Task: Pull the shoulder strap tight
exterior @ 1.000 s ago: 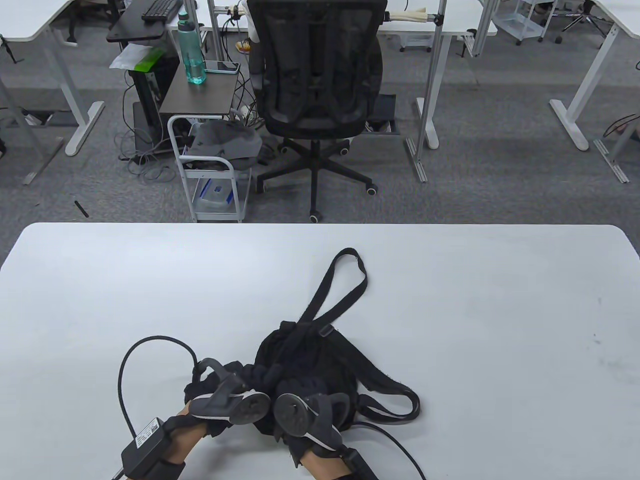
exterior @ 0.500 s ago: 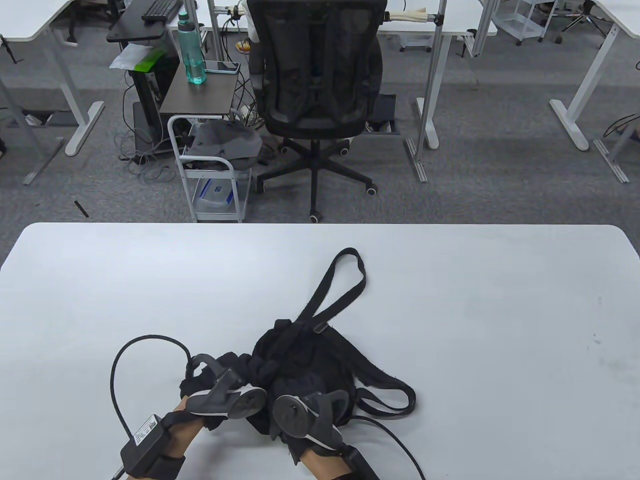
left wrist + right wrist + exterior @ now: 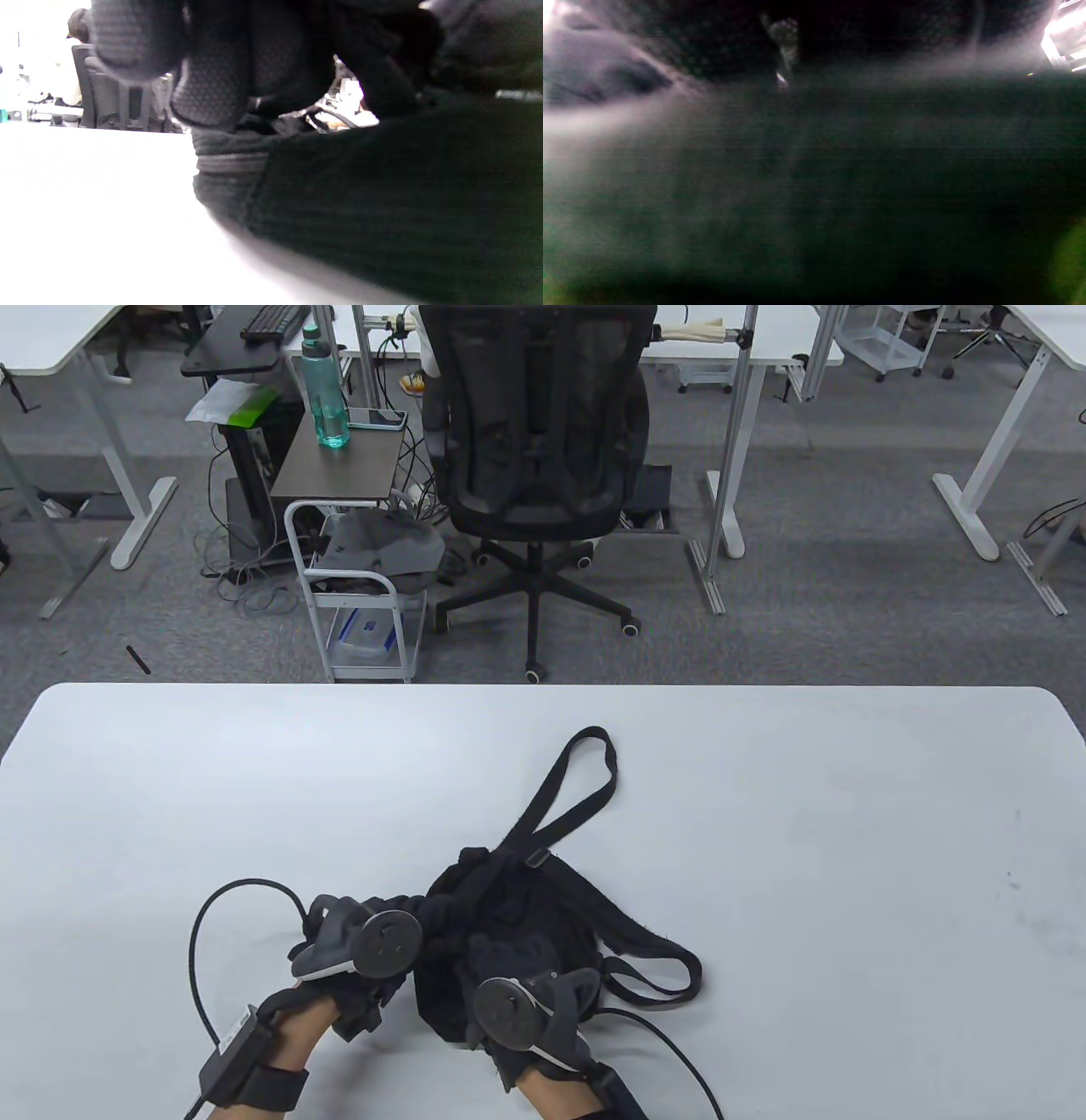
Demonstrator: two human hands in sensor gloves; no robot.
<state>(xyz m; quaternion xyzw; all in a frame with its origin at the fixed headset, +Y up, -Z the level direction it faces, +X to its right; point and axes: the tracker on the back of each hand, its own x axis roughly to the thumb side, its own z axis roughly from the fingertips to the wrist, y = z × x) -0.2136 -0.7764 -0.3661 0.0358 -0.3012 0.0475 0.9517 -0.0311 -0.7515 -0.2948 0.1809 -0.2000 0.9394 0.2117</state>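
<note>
A black fabric bag (image 3: 509, 903) lies crumpled near the front middle of the white table (image 3: 848, 857). One shoulder strap (image 3: 564, 793) runs from it in a long loop toward the far edge. A second strap loop (image 3: 666, 971) lies to the bag's right. My left hand (image 3: 352, 942) is at the bag's left edge, and its gloved fingers (image 3: 212, 76) curl over bunched black strap fabric (image 3: 382, 190). My right hand (image 3: 509, 980) rests on top of the bag with its fingers hidden. The right wrist view shows only dark blur.
A black cable (image 3: 199, 933) arcs over the table left of my left hand, and another cable (image 3: 679, 1056) trails right of my right wrist. Beyond the far edge stand an office chair (image 3: 534, 432) and a small white cart (image 3: 356, 594).
My left hand has moved a little left and away and rolled so that its tracker faces up. The bag and its strap buckle have shifted slightly left. My right hand stays on the bag.
</note>
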